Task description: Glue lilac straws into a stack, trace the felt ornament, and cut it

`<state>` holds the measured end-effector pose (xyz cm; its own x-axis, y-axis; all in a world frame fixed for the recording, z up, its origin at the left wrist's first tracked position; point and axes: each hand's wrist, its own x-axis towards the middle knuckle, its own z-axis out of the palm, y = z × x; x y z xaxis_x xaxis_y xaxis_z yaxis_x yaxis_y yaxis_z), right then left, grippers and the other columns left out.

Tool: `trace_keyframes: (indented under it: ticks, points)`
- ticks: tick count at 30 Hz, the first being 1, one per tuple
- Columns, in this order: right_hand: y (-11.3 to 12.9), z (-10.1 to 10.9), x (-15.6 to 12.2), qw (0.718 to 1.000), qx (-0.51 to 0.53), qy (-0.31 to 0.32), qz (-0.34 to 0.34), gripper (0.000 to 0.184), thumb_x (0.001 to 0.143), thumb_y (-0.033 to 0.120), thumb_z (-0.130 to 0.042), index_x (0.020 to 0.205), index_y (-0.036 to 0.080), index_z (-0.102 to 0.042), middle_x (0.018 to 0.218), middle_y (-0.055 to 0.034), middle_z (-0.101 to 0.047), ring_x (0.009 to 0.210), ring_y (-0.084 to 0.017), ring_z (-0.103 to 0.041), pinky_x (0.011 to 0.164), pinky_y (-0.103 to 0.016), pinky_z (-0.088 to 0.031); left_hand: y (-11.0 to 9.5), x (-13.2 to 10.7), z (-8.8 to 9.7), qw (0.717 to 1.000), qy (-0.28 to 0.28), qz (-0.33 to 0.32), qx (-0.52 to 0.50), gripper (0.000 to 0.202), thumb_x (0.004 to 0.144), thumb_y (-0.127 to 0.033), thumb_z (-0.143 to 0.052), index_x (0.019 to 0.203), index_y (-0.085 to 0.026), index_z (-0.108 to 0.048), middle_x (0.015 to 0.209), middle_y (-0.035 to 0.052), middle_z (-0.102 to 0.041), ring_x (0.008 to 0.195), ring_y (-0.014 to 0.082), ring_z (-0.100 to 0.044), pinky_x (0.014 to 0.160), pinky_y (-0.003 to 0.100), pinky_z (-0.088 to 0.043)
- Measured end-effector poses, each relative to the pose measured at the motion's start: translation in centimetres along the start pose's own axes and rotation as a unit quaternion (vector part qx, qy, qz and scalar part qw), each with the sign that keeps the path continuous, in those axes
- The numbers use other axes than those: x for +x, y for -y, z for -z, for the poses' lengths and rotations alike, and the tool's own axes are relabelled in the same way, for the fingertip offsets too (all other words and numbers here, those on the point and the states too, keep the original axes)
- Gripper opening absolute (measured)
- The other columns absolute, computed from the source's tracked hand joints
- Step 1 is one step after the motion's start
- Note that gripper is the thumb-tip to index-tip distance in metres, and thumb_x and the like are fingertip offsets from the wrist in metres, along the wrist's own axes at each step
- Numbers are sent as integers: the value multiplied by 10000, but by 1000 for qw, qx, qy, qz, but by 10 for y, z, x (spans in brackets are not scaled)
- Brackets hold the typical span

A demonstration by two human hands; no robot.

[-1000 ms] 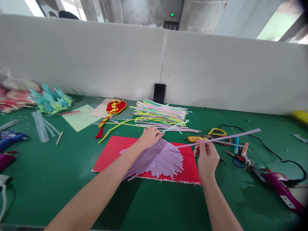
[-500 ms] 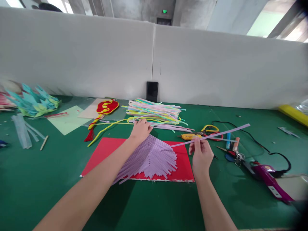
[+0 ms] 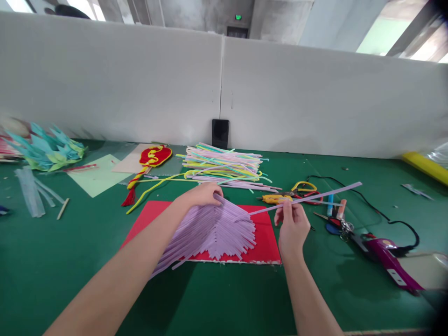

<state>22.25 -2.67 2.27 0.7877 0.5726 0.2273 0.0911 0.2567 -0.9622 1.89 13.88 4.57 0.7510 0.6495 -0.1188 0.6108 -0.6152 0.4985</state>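
Note:
A fan-shaped piece of overlapping purple strips (image 3: 227, 228) lies on a red board (image 3: 268, 238), with a seam of crossed strips down its middle. At its upper tip my left hand (image 3: 205, 193) is closed, thumb and curled fingers gripping the strips; the fingertips are partly hidden. Loose strip ends hang out to the left beneath my left forearm, past the board's front edge. My right hand (image 3: 294, 224) pinches one long purple strip (image 3: 325, 193) just right of the board. That strip slants up to the right, and its left end reaches the fan's right side.
Behind the board lies a pile of coloured strips (image 3: 224, 163). A phone (image 3: 220, 134) leans on the white partition (image 3: 140, 84). Pliers (image 3: 304, 187), a yellow cutter (image 3: 275, 199), scissors (image 3: 332, 221) and a corded purple tool (image 3: 392, 261) lie right. A red-yellow tasselled ornament (image 3: 154, 156) lies left.
My left hand has turned and come slightly lower, bending around the fan's upper tip. The left-side strips have shifted down and outward. My right hand holds its strip almost unmoved.

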Motion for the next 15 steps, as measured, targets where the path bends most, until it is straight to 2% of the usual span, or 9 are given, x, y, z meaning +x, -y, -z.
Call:
trace_keyframes:
  ticks: [3,6,8,10,12,13,15]
  points:
    - [1,2,2,998,47,-35,-17,346,794,502,-647,707,182,-548,541,65,-531,401,-65,-457,372,-201,-347,-5,-4,13,1000,5,4,-26,148,618,-246,-680,763,-221,-694,834,-1,-666,816,188,-591,688,243,-399]
    - [1,7,6,988,138,-49,-52,326,784,468,-670,708,184,-529,496,78,-505,376,-62,-426,362,-197,-302,-18,-15,37,997,-4,15,-71,81,638,-225,-667,716,-208,-676,735,-28,-651,724,165,-573,645,235,-382]
    - [1,12,10,981,175,-52,-64,298,791,441,-666,723,183,-533,442,88,-472,358,-61,-389,371,-199,-286,-28,-27,59,993,-31,18,-112,76,659,-232,-681,728,-199,-676,731,-40,-650,711,155,-561,649,232,-379]
    - [2,16,15,979,188,-53,-63,286,811,443,-632,739,187,-529,390,101,-431,337,-62,-349,391,-208,-294,-37,-40,80,982,-82,21,-166,120,687,-259,-707,782,-189,-682,743,-49,-647,735,148,-551,697,233,-392]
    - [2,20,18,978,194,-52,-57,294,818,463,-608,747,194,-515,364,112,-402,316,-61,-307,396,-216,-290,-42,-50,99,944,-177,36,-278,147,688,-242,-745,795,-167,-678,714,-46,-627,718,139,-535,716,241,-407]
    - [2,21,19,978,196,-50,-54,301,813,475,-608,753,197,-510,363,115,-400,309,-59,-292,392,-217,-278,-43,-53,107,912,-226,42,-340,135,699,-227,-749,787,-161,-670,700,-42,-614,704,134,-532,710,243,-418]
    - [1,22,20,978,200,-41,-50,318,791,493,-625,770,196,-512,382,114,-416,311,-57,-288,386,-216,-255,-43,-56,116,829,-330,50,-448,91,765,-213,-710,811,-162,-650,733,-29,-605,713,128,-544,701,247,-444]
